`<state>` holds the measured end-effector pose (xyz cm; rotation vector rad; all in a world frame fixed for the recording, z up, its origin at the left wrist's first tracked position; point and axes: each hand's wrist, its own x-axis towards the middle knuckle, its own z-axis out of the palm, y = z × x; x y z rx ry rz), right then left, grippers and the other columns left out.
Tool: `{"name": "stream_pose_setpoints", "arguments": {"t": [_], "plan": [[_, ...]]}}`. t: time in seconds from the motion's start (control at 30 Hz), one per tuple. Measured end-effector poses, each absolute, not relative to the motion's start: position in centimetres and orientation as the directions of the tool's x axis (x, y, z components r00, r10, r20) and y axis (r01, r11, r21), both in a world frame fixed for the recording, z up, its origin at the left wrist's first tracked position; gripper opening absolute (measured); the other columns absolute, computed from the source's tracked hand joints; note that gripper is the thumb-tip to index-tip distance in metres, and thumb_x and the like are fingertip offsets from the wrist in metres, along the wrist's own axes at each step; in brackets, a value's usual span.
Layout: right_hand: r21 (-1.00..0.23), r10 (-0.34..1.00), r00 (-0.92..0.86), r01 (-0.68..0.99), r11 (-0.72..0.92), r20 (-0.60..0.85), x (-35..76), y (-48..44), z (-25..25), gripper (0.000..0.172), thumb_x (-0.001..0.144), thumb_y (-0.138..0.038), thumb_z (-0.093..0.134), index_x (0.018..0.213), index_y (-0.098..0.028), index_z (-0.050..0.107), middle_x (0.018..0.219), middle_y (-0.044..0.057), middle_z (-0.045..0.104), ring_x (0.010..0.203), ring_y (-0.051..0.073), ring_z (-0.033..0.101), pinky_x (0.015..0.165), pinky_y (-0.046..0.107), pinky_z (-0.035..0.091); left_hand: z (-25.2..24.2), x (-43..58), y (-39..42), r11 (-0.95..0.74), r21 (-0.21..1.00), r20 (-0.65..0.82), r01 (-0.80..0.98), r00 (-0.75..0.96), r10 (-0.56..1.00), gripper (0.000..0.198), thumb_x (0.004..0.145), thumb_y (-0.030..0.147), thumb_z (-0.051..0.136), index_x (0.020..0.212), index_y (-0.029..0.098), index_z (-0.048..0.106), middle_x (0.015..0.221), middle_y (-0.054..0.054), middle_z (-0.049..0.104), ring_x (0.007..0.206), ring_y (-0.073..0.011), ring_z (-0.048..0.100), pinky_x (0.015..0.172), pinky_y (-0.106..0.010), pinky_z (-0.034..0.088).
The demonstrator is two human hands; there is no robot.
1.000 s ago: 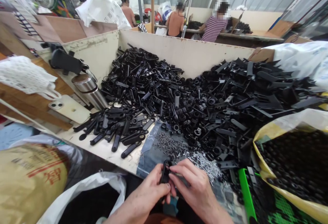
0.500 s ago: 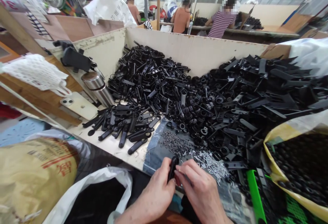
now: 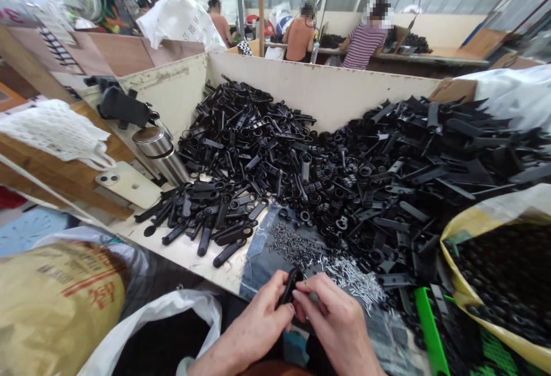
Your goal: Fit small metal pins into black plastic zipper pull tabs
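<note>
My left hand (image 3: 270, 310) grips a black plastic part (image 3: 292, 284) with a rounded top, low in the head view. My right hand (image 3: 331, 310) is closed right beside it, fingertips pinched together against the part's right side. A small greyish thing (image 3: 313, 297) shows between those fingers, too little of it to name. Just beyond both hands lie a heap of small dark screws (image 3: 295, 244) and a heap of shiny silver pins (image 3: 357, 278) on a dark sheet (image 3: 258, 255). Long black parts with ring ends (image 3: 206, 232) lie to the left.
Big piles of black plastic parts (image 3: 249, 129) fill the bin, backed by a pale board (image 3: 327, 89). A steel flask (image 3: 161, 155) and a phone (image 3: 129, 185) stand left. Sacks flank me, including a yellow-rimmed sack (image 3: 450, 249) beside a green crate (image 3: 430, 330). Several people work behind.
The camera view has shifted slightly. My left hand still holds the black part; my right fingers have moved a little at its side, and the greyish thing now shows between them.
</note>
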<state>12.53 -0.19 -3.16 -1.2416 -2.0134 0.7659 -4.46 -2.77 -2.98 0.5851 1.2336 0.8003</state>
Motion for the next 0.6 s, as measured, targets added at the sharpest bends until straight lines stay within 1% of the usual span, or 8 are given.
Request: {"name": "stream_pose_setpoints", "arguments": {"t": [0.1, 0.2, 0.33, 0.4, 0.43, 0.5, 0.53, 0.6], "plan": [[-0.818, 0.932, -0.337, 0.493, 0.295, 0.133, 12.7, 0.3, -3.0, 0.016, 0.096, -0.028, 0.062, 0.083, -0.025, 0.07, 0.064, -0.002, 0.065, 0.049, 0.014, 0.056, 0.049, 0.025, 0.04, -2.6, -4.6, -2.8, 0.652, 0.723, -0.64, -0.228, 0.132, 0.757, 0.041, 0.068, 0.011, 0.067, 0.106, 0.023, 0.068, 0.118, -0.006, 0.069, 0.109, -0.0219, 0.06, 0.087, -0.027, 0.045], [-0.861, 0.94, -0.334, 0.459, 0.221, 0.063, 13.1, 0.7, -2.9, 0.017, 0.093, -0.03, 0.065, 0.078, -0.024, 0.071, 0.059, -0.003, 0.065, 0.051, 0.015, 0.055, 0.051, 0.025, 0.038, -2.6, -4.6, -2.8, 0.667, 0.681, -0.679, -0.302, 0.081, 0.73, 0.046, 0.062, 0.006, 0.069, 0.104, 0.025, 0.069, 0.117, -0.004, 0.069, 0.113, -0.0204, 0.058, 0.091, -0.026, 0.042], [-0.913, 0.951, -0.308, 0.396, 0.095, -0.035, 13.3, 1.3, -3.3, 0.019, 0.091, -0.034, 0.066, 0.079, -0.023, 0.075, 0.059, -0.002, 0.064, 0.051, 0.015, 0.052, 0.051, 0.025, 0.038, -2.8, -4.5, -2.6, 0.652, 0.659, -0.645, -0.375, 0.165, 0.746, 0.041, 0.068, 0.014, 0.071, 0.109, 0.02, 0.068, 0.092, -0.003, 0.069, 0.077, -0.0153, 0.06, 0.072, -0.026, 0.043], [-0.924, 0.96, -0.272, 0.379, 0.049, -0.06, 13.3, 1.5, -3.7, 0.02, 0.09, -0.035, 0.066, 0.08, -0.022, 0.077, 0.063, -0.001, 0.065, 0.053, 0.015, 0.052, 0.051, 0.025, 0.039, -3.0, -4.6, -2.4, 0.608, 0.718, -0.586, -0.339, 0.177, 0.791, 0.038, 0.074, 0.019, 0.07, 0.112, 0.018, 0.067, 0.084, -0.002, 0.068, 0.071, -0.0152, 0.059, 0.07, -0.027, 0.043], [-0.922, 0.966, -0.254, 0.383, 0.051, -0.052, 13.3, 1.6, -3.9, 0.02, 0.09, -0.035, 0.066, 0.079, -0.022, 0.077, 0.065, 0.0, 0.066, 0.054, 0.015, 0.052, 0.052, 0.025, 0.039, -3.2, -4.8, -2.3, 0.564, 0.778, -0.548, -0.277, 0.139, 0.825, 0.038, 0.077, 0.02, 0.069, 0.114, 0.018, 0.066, 0.085, -0.003, 0.069, 0.075, -0.0166, 0.06, 0.072, -0.027, 0.044], [-0.903, 0.97, -0.244, 0.417, 0.104, -0.001, 13.3, 1.7, -4.4, 0.018, 0.089, -0.034, 0.067, 0.08, -0.022, 0.077, 0.07, 0.001, 0.067, 0.057, 0.016, 0.054, 0.054, 0.026, 0.04, -3.9, -5.2, -2.2, 0.43, 0.902, -0.43, -0.042, 0.005, 0.903, 0.038, 0.082, 0.022, 0.066, 0.119, 0.02, 0.065, 0.091, -0.006, 0.072, 0.086, -0.0208, 0.064, 0.082, -0.031, 0.047], [-0.887, 0.967, -0.253, 0.439, 0.144, 0.032, 13.3, 1.6, -4.6, 0.018, 0.09, -0.033, 0.066, 0.081, -0.023, 0.076, 0.071, 0.001, 0.067, 0.057, 0.016, 0.054, 0.055, 0.026, 0.041, -4.3, -5.4, -2.2, 0.346, 0.932, -0.342, 0.108, -0.055, 0.938, 0.038, 0.085, 0.023, 0.062, 0.123, 0.021, 0.064, 0.096, -0.007, 0.073, 0.092, -0.023, 0.064, 0.088, -0.034, 0.048], [-0.852, 0.956, -0.28, 0.476, 0.216, 0.086, 13.2, 1.5, -4.9, 0.018, 0.092, -0.031, 0.063, 0.083, -0.023, 0.076, 0.073, 0.001, 0.067, 0.058, 0.016, 0.056, 0.057, 0.026, 0.042, -5.3, -5.8, -2.3, 0.17, 0.914, -0.143, 0.369, -0.099, 0.985, 0.041, 0.09, 0.022, 0.052, 0.13, 0.021, 0.061, 0.108, -0.011, 0.073, 0.103, -0.0266, 0.065, 0.097, -0.042, 0.046]]}}
